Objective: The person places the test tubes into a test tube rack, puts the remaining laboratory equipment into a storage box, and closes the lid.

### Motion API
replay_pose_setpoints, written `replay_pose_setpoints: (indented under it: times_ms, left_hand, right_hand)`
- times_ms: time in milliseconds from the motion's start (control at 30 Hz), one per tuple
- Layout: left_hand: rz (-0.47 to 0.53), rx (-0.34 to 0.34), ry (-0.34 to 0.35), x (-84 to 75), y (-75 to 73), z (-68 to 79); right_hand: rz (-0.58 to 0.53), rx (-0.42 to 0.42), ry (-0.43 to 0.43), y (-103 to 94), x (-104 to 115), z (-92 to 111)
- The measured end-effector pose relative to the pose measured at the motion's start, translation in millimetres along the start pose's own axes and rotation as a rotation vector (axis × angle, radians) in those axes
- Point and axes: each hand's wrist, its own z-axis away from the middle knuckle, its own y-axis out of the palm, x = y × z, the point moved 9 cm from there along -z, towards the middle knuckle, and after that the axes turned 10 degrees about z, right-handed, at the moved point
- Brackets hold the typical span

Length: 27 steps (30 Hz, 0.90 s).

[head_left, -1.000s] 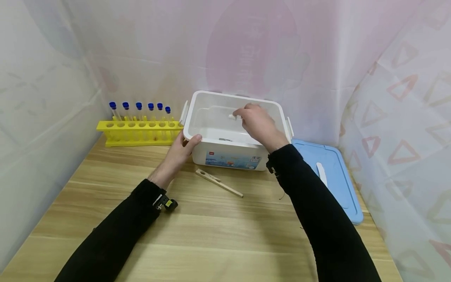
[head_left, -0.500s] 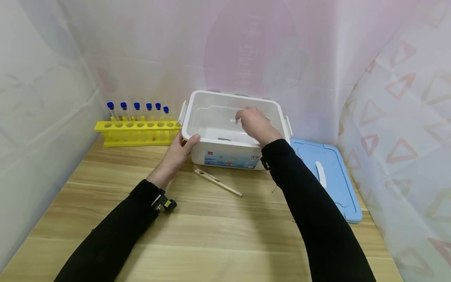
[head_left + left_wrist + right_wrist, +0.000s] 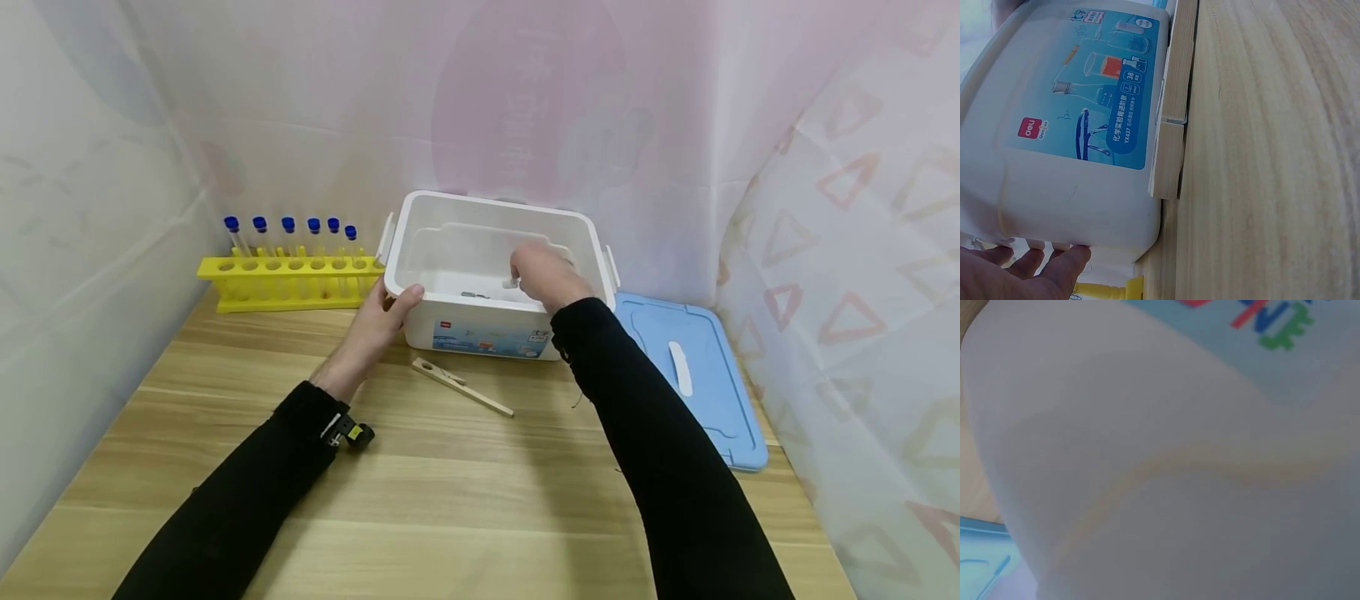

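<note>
A white storage box (image 3: 491, 337) stands open at the back of the wooden table. My left hand (image 3: 393, 302) grips its front-left corner, thumb hooked over the rim. In the left wrist view the fingers (image 3: 1029, 265) lie against the box wall (image 3: 1054, 187) below its blue label. My right hand (image 3: 521, 279) reaches down inside the box and pinches a small white object (image 3: 510, 283), mostly hidden by the fingers. A small grey item (image 3: 474, 295) lies on the box floor. The right wrist view shows only the blurred box wall (image 3: 1147, 456).
A wooden clamp (image 3: 465, 387) (image 3: 1171, 125) lies on the table just in front of the box. To the left, a yellow rack (image 3: 225, 268) holds several blue-capped tubes (image 3: 287, 237). The blue lid (image 3: 701, 392) lies flat to the right. Curtains close off three sides.
My right hand has sunk lower into the box with the white object, towards the front wall. The left hand has stayed on the corner.
</note>
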Motion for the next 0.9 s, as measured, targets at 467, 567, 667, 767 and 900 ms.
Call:
replay_pose_setpoints:
  times_ms: [467, 567, 667, 767, 900]
  left_hand:
    - [-0.010, 0.005, 0.009, 0.4, 0.2, -0.5]
    - [-0.001, 0.004, 0.015, 0.5, 0.3, -0.8]
    - [0.003, 0.007, 0.021, 0.4, 0.8, -1.1]
    - [0.006, 0.009, 0.026, 0.3, 0.9, -1.1]
    - [0.002, 0.011, 0.027, -0.4, 0.9, -0.5]
  right_hand:
    - [-0.058, 0.090, 0.016, 9.6, 1.3, 12.1]
    - [-0.058, 0.108, 0.005, 11.4, 2.1, 13.1]
    - [-0.033, 0.119, 0.002, 14.1, 1.1, 11.7]
    - [-0.007, 0.130, 0.004, 17.9, -2.2, 8.6]
    - [0.006, 0.126, 0.020, 15.9, -3.8, 8.2]
